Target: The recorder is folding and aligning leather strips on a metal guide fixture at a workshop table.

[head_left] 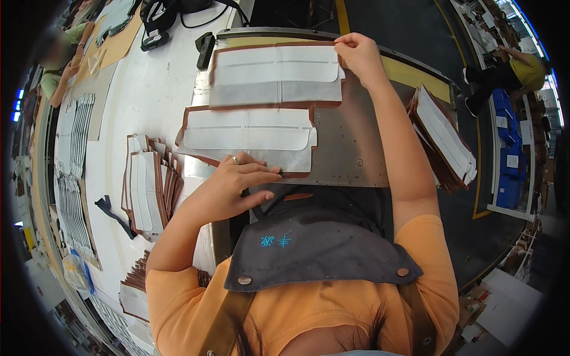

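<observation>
Two flat white panels with brown edges lie one behind the other on the metal work plate (362, 139). My right hand (363, 61) pinches the top right corner of the far white panel (249, 89) between thumb and fingers. Nearer to me is the second white panel (237, 139), which has a rounded flap and a row of slits across it. My left hand (240, 184), with a ring on one finger, lies with its fingers apart on that panel's lower edge. Its thumb points to the right, off the panel.
A stack of brown-edged panels (444, 139) leans at the plate's right side. On the white table (113, 160) sit another stack (147, 184), a dark strap (116, 216) and rows of grey pieces (72, 184). Blue bins (509, 160) stand far right. One person works at upper left, another sits upper right.
</observation>
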`<state>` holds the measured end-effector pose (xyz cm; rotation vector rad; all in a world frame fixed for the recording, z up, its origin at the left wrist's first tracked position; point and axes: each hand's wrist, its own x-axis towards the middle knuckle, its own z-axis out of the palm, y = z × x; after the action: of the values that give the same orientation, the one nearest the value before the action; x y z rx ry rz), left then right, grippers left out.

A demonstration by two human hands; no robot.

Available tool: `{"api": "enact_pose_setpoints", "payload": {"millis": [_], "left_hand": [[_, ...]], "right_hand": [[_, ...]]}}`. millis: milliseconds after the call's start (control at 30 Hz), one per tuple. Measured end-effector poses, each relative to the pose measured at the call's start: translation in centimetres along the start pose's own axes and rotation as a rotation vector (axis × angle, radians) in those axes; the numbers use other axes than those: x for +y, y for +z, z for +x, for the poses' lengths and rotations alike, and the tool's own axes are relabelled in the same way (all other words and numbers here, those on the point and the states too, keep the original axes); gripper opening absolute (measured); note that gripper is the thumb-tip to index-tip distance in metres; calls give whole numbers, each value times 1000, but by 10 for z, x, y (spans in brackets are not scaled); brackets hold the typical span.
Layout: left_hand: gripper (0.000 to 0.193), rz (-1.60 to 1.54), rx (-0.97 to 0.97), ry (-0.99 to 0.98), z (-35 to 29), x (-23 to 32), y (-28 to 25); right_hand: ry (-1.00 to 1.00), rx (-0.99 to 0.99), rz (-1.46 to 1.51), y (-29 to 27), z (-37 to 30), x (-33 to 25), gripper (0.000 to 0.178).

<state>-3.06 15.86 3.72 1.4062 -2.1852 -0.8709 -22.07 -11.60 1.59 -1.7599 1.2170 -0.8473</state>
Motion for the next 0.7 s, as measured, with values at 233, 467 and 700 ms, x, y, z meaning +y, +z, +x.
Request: {"api": "enact_pose_setpoints", "payload": {"millis": [233, 467, 700], "left_hand": [[35, -217, -168, -106, 28, -3, -39], [48, 699, 236, -288, 113, -78, -54], [50, 750, 329, -325, 129, -101, -32]], "right_hand": [[134, 78, -38, -18, 17, 21, 19], [-472, 46, -653, -3, -27, 13, 22], [-567, 7, -1067, -11, -43, 22, 37]]}}
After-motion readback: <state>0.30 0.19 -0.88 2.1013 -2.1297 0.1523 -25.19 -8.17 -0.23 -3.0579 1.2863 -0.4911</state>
